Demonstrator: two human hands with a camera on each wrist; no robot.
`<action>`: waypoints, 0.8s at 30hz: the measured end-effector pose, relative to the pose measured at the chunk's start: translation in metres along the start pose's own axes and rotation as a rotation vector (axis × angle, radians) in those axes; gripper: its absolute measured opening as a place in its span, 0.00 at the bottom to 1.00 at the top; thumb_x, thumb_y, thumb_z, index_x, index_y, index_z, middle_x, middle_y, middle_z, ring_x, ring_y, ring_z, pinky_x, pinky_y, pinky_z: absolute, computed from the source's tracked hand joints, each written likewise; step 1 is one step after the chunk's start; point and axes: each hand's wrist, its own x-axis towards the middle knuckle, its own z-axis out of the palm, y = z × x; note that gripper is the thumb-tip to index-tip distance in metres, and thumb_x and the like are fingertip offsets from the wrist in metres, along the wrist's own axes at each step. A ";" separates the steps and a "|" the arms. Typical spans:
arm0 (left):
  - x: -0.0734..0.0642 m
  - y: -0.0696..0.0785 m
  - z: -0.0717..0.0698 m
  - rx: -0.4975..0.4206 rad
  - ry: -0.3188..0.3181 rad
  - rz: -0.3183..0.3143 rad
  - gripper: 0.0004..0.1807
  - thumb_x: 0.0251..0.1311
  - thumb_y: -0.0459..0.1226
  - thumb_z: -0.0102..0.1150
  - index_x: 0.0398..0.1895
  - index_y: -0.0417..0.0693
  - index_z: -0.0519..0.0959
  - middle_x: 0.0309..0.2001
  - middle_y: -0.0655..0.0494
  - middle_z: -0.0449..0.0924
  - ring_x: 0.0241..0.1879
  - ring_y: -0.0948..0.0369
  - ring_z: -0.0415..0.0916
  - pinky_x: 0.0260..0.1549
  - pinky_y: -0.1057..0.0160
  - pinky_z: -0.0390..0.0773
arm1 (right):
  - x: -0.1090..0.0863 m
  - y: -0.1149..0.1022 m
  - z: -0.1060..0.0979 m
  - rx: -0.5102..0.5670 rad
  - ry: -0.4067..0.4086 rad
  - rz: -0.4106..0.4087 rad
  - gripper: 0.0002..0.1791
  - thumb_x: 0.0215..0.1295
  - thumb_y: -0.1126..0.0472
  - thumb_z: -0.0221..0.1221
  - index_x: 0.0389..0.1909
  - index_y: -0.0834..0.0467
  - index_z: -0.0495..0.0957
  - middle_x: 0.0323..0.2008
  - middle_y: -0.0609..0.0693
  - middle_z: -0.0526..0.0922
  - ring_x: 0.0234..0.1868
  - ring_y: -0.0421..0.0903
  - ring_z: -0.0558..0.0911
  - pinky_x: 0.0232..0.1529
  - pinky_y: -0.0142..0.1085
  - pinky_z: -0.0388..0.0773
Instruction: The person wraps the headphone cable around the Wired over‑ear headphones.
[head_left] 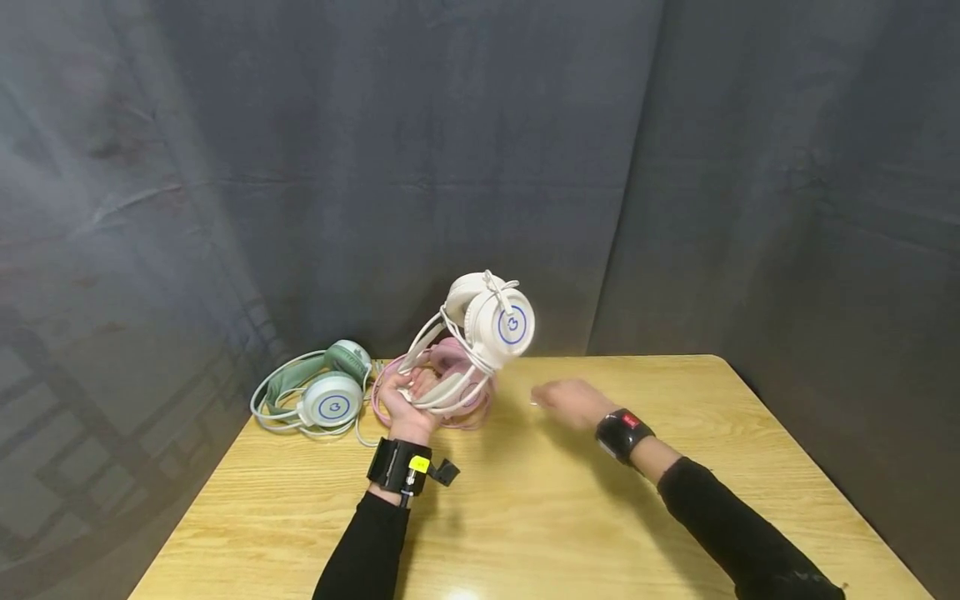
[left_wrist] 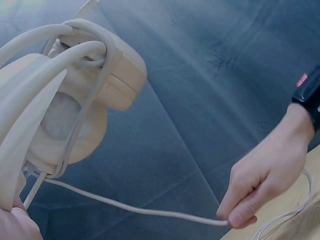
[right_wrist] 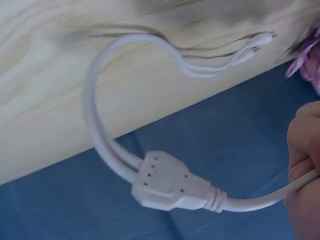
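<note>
Gripping the headband (left_wrist: 47, 75), left hand (head_left: 408, 406) is holding the white headset (head_left: 483, 329) above the wood table (head_left: 480, 508), its round earcup (head_left: 513, 324) showing a blue ring logo and thin white cord looping around cups and band. Right hand (head_left: 576, 402), fingers curled, is pinching its white cable (left_wrist: 150, 212), with a dark-dotted Y-splitter (right_wrist: 165, 182) and two plugs (right_wrist: 260, 41) dangling. Pink headset (head_left: 450, 356) is sitting behind, green-and-white headset (head_left: 333, 402) lying to the left.
</note>
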 end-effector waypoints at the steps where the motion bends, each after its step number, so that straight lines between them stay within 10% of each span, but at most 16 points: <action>1: 0.000 0.000 0.001 -0.009 0.004 -0.003 0.06 0.37 0.29 0.40 0.19 0.47 0.58 0.18 0.64 0.48 0.15 0.68 0.45 0.07 0.65 0.67 | 0.001 -0.003 0.001 -0.010 -0.002 -0.013 0.10 0.72 0.57 0.54 0.47 0.52 0.81 0.43 0.49 0.87 0.44 0.48 0.85 0.49 0.45 0.82; 12: 0.002 -0.003 0.004 0.146 -0.003 0.140 0.07 0.40 0.30 0.35 0.15 0.52 0.56 0.16 0.64 0.44 0.15 0.67 0.40 0.07 0.69 0.62 | 0.001 -0.036 0.002 -0.081 0.047 -0.232 0.09 0.68 0.58 0.59 0.46 0.49 0.83 0.40 0.46 0.85 0.34 0.41 0.83 0.37 0.33 0.81; 24: 0.005 -0.007 0.004 0.319 0.109 0.273 0.10 0.47 0.32 0.26 0.13 0.52 0.48 0.13 0.62 0.43 0.11 0.66 0.43 0.08 0.72 0.56 | -0.011 -0.039 -0.024 0.032 0.087 -0.163 0.09 0.71 0.58 0.55 0.46 0.44 0.79 0.40 0.38 0.82 0.24 0.31 0.73 0.25 0.24 0.72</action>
